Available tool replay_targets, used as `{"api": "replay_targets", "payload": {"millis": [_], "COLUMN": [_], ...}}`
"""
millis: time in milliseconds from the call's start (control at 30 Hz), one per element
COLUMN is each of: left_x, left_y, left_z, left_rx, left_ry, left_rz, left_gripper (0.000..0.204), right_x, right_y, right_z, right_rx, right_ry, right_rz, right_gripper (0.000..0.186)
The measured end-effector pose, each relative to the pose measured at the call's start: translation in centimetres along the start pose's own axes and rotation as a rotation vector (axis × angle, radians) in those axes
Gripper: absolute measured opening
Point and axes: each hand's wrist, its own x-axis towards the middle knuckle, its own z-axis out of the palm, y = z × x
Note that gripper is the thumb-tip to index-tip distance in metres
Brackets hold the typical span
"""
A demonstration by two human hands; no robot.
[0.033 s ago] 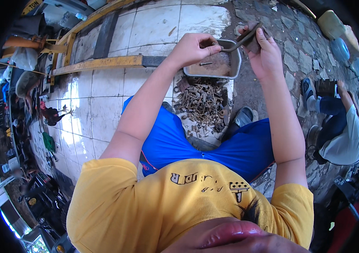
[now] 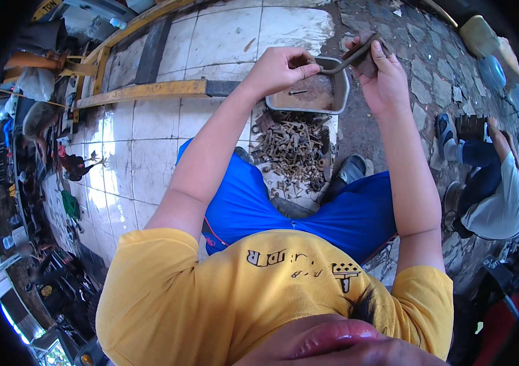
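Observation:
Above the far part of the scene, my left hand (image 2: 285,70) pinches the near, curved end of a dark bent metal rod (image 2: 352,57) between thumb and fingers. At the rod's other end, my right hand (image 2: 386,76) grips it, thumb laid along it. A brownish flat piece (image 2: 366,66) shows beside the rod in that hand; I cannot tell its kind. Beneath the hands stands a grey rectangular basin (image 2: 340,104) with brown, murky contents and a short bolt-like pin (image 2: 298,91) in it. Closer to me lies a heap of rusty bolts and nuts (image 2: 290,146).
A yellow metal frame (image 2: 143,89) lies on white tiles (image 2: 149,128) at left. Stone paving (image 2: 421,79) runs along the right. Another person in a white shirt (image 2: 503,204) crouches at far right. A chicken (image 2: 75,165) stands at left. Plastic jugs (image 2: 491,72) stand at the upper right.

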Motion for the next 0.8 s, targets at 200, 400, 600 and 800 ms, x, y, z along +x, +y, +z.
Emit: {"api": "replay_targets", "payload": {"millis": [200,400,600,800], "left_x": [0.7,1.5,1.2,1.4], "left_y": [-1.2,-1.4,-1.0,-1.2], "left_z": [-0.4,-0.7,-0.7,-1.1], "left_rx": [-0.173,-0.122,-0.089,-0.14], "left_ry": [0.039,0.098,0.066,-0.038], "left_rz": [-0.07,-0.129,-0.116,-0.052], "left_gripper": [0.044,0.053,0.053,0.035], "right_x": [-0.3,0.3,0.0,0.1], "right_y": [0.2,0.6,0.6,0.3], "right_z": [0.3,0.4,0.4,0.4], "right_rx": [-0.01,0.011,0.028,-0.003], "right_ry": [-0.031,-0.065,-0.073,-0.015], "right_rz": [0.0,-0.008,-0.019,-0.03], "right_gripper": [0.026,0.026,0.024,0.025]}}
